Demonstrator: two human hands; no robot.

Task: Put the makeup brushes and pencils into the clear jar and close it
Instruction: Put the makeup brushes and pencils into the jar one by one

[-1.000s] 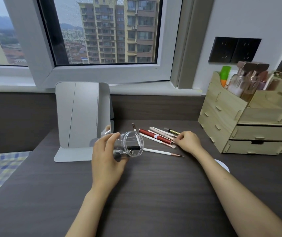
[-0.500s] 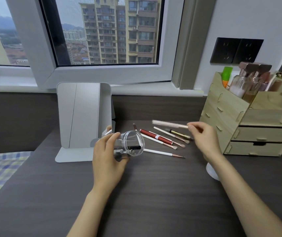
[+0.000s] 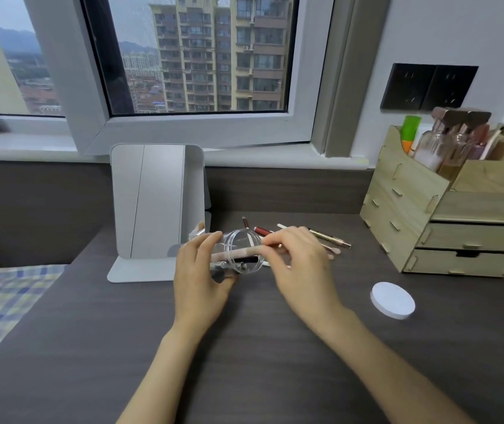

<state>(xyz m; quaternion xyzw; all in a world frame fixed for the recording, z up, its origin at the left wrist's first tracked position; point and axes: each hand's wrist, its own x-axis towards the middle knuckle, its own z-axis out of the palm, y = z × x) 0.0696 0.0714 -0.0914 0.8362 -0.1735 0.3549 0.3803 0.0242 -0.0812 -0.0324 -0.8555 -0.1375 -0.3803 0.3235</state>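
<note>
My left hand (image 3: 201, 276) grips the clear jar (image 3: 241, 250), tipped on its side with its mouth facing right. A dark pencil lies inside it. My right hand (image 3: 296, 264) pinches a pale pink brush (image 3: 235, 253) whose front half is inside the jar's mouth. Behind my hands, several more brushes and pencils lie on the dark desk, among them a red pencil (image 3: 262, 231) and a gold pencil (image 3: 330, 238); my right hand hides parts of them. The jar's white round lid (image 3: 393, 300) lies flat on the desk to the right.
A grey folding mirror (image 3: 152, 203) stands just behind the jar. A wooden drawer organiser (image 3: 446, 215) with bottles fills the right side. A checked blanket (image 3: 2, 298) lies beyond the desk's left edge. The window sill runs along the back.
My right hand picked a pale pink brush off the pile, carried it left and pushed its end into the jar. The jar and my left hand stayed put.
</note>
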